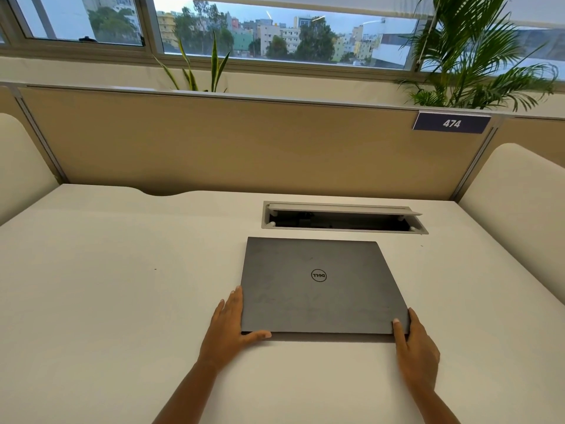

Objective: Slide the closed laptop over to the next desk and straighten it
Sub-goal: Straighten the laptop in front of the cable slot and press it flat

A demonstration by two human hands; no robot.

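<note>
A closed dark grey laptop [321, 289] with a round logo on its lid lies flat on the white desk [122, 286], a little right of centre. My left hand [230, 327] wraps the near left corner, fingers along the left edge and thumb along the front edge. At the near right corner my right hand [412, 347] holds on, with the thumb on the lid and the fingers along the right side. The laptop's edges run roughly square to the desk.
An open cable hatch [342, 217] with a raised flap sits just behind the laptop. A tan partition [214, 142] with a "474" label [451, 123] backs the desk. Cream side dividers [516, 197] stand at left and right. Plants stand behind the partition.
</note>
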